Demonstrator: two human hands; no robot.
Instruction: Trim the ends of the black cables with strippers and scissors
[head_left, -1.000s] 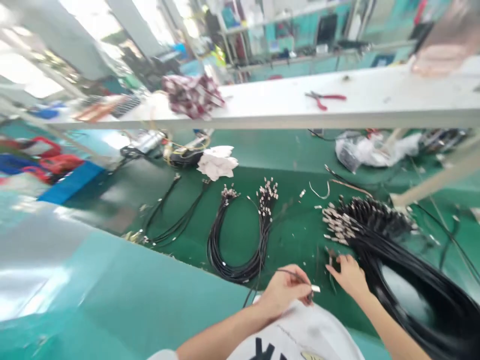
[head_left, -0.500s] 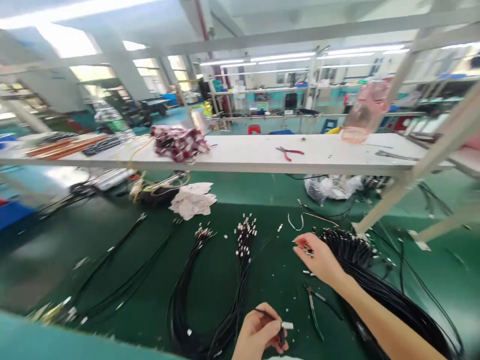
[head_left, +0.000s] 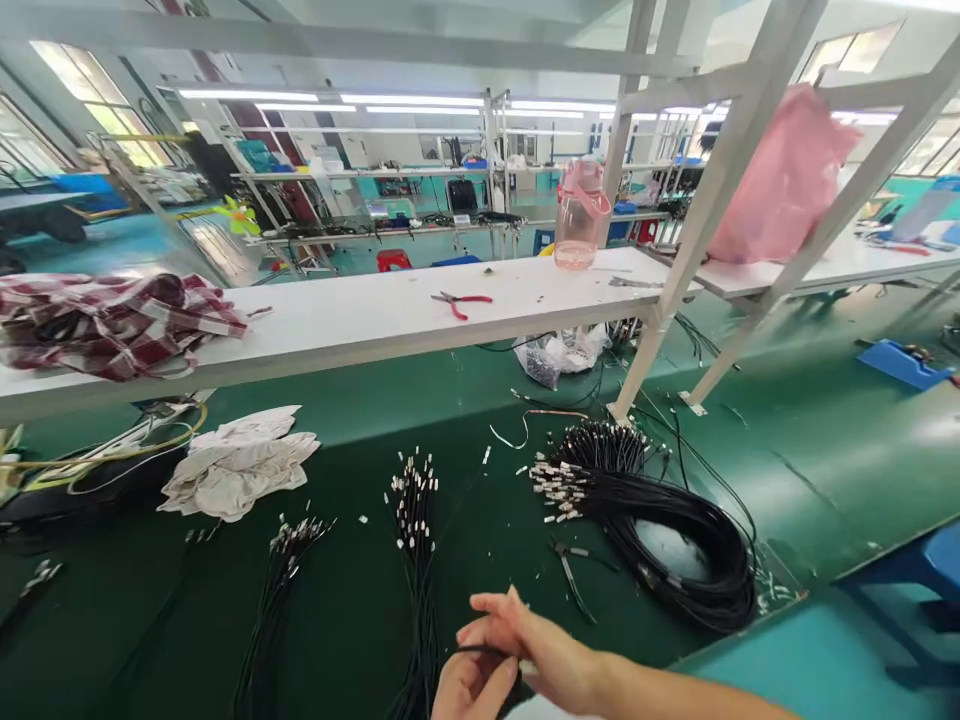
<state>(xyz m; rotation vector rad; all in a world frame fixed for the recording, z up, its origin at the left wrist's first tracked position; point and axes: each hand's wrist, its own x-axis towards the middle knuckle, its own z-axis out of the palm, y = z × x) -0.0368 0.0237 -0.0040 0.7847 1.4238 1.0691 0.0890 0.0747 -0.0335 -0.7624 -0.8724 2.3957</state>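
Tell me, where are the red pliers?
The red pliers lie on the white shelf in the middle of the head view, left of the pink bottle.

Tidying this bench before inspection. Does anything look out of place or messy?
Yes. A crumpled white rag lies on the green mat, small loose connectors are scattered by the big cable coil, and a checked cloth is heaped on the white shelf.

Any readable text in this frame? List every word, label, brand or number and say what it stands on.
None can be read.
The pink water bottle on the white shelf shows no legible label.
Items on the far racks are too small and blurred to read.
The black cable held between the left hand and right hand carries no visible marking.
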